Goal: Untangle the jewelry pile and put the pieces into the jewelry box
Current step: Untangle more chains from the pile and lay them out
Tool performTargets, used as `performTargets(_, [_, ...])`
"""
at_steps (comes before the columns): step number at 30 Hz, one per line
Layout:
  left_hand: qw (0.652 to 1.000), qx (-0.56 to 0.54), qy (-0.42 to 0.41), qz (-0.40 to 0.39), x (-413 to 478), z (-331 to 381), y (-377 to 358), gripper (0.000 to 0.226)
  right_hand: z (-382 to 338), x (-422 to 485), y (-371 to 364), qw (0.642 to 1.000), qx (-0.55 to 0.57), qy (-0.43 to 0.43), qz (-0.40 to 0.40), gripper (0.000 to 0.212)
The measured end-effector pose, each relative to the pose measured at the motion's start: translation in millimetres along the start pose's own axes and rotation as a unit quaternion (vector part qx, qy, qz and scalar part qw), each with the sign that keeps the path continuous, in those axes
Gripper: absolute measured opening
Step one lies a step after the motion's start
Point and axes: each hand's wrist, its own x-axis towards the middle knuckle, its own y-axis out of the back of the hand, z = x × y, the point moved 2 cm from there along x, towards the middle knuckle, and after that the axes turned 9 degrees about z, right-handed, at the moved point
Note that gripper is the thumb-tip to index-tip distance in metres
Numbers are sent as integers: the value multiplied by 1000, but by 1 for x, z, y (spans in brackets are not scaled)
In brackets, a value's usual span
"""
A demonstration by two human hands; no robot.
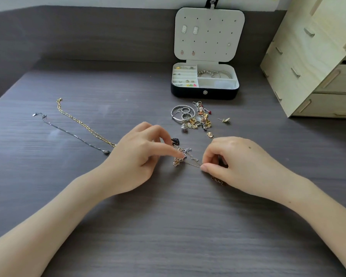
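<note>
Pinching a knot of thin chains on the table with the left hand, and 1 loose strand with the right hand. Light, floppy, easy to snap: best held close to the knot, pulled softly.

Table: jewelry box, jewelry pile, gold chain

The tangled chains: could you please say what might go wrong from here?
The right hand pinches a fine strand of the tangled chains while the left hand holds the knot; pulling could tighten it or snap the strand.
The left hand might drag the gold chain beside it.
</note>
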Motion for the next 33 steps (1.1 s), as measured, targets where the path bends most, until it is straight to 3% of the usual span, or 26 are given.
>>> performTargets(5, [1000, 13, -8, -24, -2, 6, -4, 49, 3, 1, 3, 999, 7, -18, 26, 11])
performTargets(9, [999, -2, 25, -43, -3, 10, -6, 29, 7, 2, 15, 990, 133, -42, 21, 12])
performTargets(18, [994, -67, 83, -21, 5, 18, -16, 28, 1, 8, 16, 923, 378, -66, 42, 16])
performTargets(23, [989, -109, 100, -19, 5, 14, -11, 16, 4, 7, 15, 881, 466, -81, 19, 15])
performTargets(28, [989, -102, 104, -28, 2, 12, -5, 6, 2, -3, 23, 916, 385, -4, -114, 11])
performTargets(33, [989, -98, 89, -60, 3, 13, 2, 17, -3, -8, 17, 946, 252, 67, -194, 9])
